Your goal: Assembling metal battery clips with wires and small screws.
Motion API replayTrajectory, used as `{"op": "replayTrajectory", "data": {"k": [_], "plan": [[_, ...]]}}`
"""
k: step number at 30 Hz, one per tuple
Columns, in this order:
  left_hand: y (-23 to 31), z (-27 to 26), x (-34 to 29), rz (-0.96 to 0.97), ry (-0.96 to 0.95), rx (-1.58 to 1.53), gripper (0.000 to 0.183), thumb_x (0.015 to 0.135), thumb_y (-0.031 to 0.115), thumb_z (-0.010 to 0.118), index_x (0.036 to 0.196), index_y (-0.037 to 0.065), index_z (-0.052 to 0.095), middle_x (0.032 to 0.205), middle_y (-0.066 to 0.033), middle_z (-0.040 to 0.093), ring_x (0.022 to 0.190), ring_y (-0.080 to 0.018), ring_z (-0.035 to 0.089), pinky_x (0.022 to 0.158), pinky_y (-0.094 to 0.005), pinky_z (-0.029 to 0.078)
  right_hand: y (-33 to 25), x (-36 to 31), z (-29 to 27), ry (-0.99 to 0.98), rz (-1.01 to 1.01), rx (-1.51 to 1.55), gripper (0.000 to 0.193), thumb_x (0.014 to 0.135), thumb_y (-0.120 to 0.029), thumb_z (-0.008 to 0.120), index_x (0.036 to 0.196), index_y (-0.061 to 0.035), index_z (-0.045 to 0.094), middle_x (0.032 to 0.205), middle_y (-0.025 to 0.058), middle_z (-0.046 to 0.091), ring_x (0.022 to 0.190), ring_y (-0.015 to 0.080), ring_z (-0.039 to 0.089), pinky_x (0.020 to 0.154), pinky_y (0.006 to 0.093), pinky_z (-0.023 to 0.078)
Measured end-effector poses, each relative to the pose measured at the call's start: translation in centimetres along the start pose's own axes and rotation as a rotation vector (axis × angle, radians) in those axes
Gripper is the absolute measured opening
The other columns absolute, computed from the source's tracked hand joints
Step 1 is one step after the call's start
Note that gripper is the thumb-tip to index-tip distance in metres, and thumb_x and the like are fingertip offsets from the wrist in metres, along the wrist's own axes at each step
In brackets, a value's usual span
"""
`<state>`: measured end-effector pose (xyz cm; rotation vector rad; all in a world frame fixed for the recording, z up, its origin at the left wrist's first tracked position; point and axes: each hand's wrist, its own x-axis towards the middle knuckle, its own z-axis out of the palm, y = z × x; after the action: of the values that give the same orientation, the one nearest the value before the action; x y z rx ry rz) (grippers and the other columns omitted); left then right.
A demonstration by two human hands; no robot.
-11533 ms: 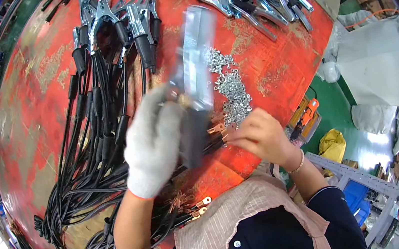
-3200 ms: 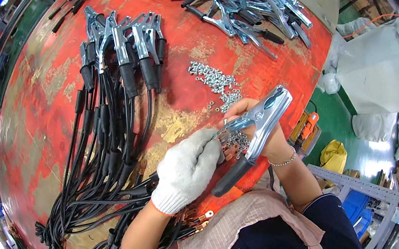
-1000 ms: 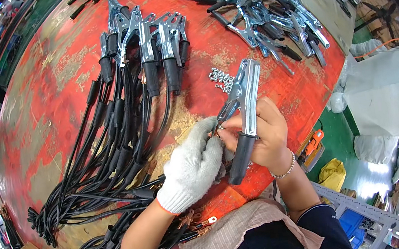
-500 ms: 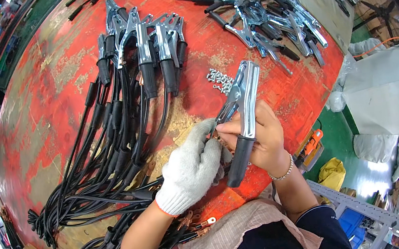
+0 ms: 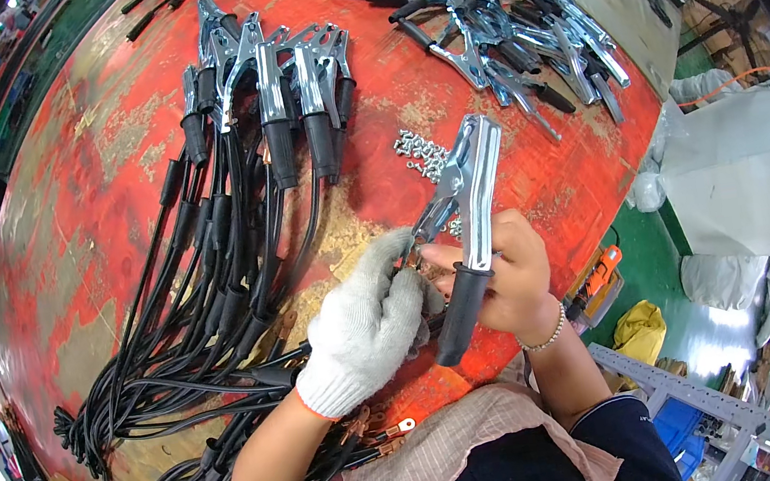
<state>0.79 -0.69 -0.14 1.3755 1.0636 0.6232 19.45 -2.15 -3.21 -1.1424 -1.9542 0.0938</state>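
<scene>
A silver metal spring clamp (image 5: 476, 180) with a black handle sleeve stands in front of me over the red table. My left hand (image 5: 357, 327), in a white knitted glove, is closed on the clamp's left part; a bit of copper shows at its fingertips. My bare right hand (image 5: 516, 272), with a bead bracelet, is behind the clamp's right handle. Its index finger and thumb come to the same spot as the gloved fingertips, and whatever small part they pinch is hidden. Just beyond lies a small pile of nuts and screws (image 5: 424, 155).
Clamps with black cables (image 5: 227, 222) fill the table's left side. A heap of loose clamps (image 5: 498, 31) lies at the far right. Copper cable lugs (image 5: 400, 428) lie close to my apron. Beyond the right edge are an orange tool (image 5: 603, 270) and a metal rack (image 5: 677, 392).
The right hand's fingers have shifted slightly at the clamp, and the view has moved a little. Both hands stay on the same clamp.
</scene>
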Motion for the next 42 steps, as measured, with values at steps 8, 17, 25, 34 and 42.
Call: {"op": "replayTrajectory", "data": {"k": [8, 17, 25, 34, 42], "plan": [[0.1, 0.1, -0.3, 0.021, -0.006, 0.201, 0.034, 0.096, 0.012, 0.046, 0.129, 0.004, 0.049, 0.074, -0.0077, 0.066, 0.059, -0.0148, 0.064, 0.058, -0.0301, 0.052, -0.6, 0.3, -0.5, 0.032, 0.005, 0.016, 0.04, 0.062, -0.019, 0.081, 0.102, -0.0157, 0.076, 0.078, 0.0011, 0.055, 0.066, 0.0207, 0.051, 0.059, 0.0327, 0.042], [4.6, -2.6, -1.0, 0.373, 0.272, 0.516, 0.038, 0.094, 0.004, 0.047, 0.131, 0.003, 0.051, 0.08, -0.0094, 0.067, 0.065, -0.0131, 0.064, 0.06, -0.0278, 0.052, 7.7, 1.0, -1.8, 0.132, 0.147, -0.332, 0.027, 0.076, -0.022, 0.076, 0.096, -0.0073, 0.065, 0.092, 0.008, 0.062, 0.086, 0.0298, 0.058, 0.077, 0.0416, 0.047], [1.4, -10.9, 7.0, -0.031, 0.669, 1.108, 0.043, 0.098, 0.043, 0.044, 0.121, 0.007, 0.055, 0.092, -0.0209, 0.068, 0.085, -0.0385, 0.067, 0.071, -0.0469, 0.051, 21.7, 1.7, -3.1, -0.174, 0.383, -0.637, 0.062, 0.071, -0.036, 0.076, 0.121, -0.0057, 0.056, 0.114, 0.0158, 0.059, 0.106, 0.0341, 0.056, 0.091, 0.0453, 0.047], [2.0, -6.0, -0.2, 0.371, 0.497, 1.351, 0.013, 0.087, 0.023, 0.064, 0.095, 0.014, 0.067, 0.089, -0.0114, 0.069, 0.078, -0.0309, 0.066, 0.066, -0.0428, 0.052, 14.0, 0.4, -9.3, 0.016, 0.742, 0.304, 0.045, 0.085, -0.033, 0.069, 0.116, -0.0038, 0.058, 0.106, 0.0105, 0.065, 0.092, 0.0212, 0.064, 0.085, 0.0324, 0.049], [-2.3, 3.1, 1.9, 0.319, -0.217, 1.533, 0.014, 0.086, 0.026, 0.06, 0.091, 0.013, 0.061, 0.081, -0.0075, 0.067, 0.075, -0.0254, 0.068, 0.062, -0.0385, 0.054, 7.9, -3.2, -7.0, 0.629, 0.622, 1.716, 0.044, 0.096, -0.036, 0.056, 0.129, -0.0068, 0.051, 0.106, 0.0124, 0.067, 0.101, 0.0277, 0.065, 0.089, 0.0421, 0.054]]}}
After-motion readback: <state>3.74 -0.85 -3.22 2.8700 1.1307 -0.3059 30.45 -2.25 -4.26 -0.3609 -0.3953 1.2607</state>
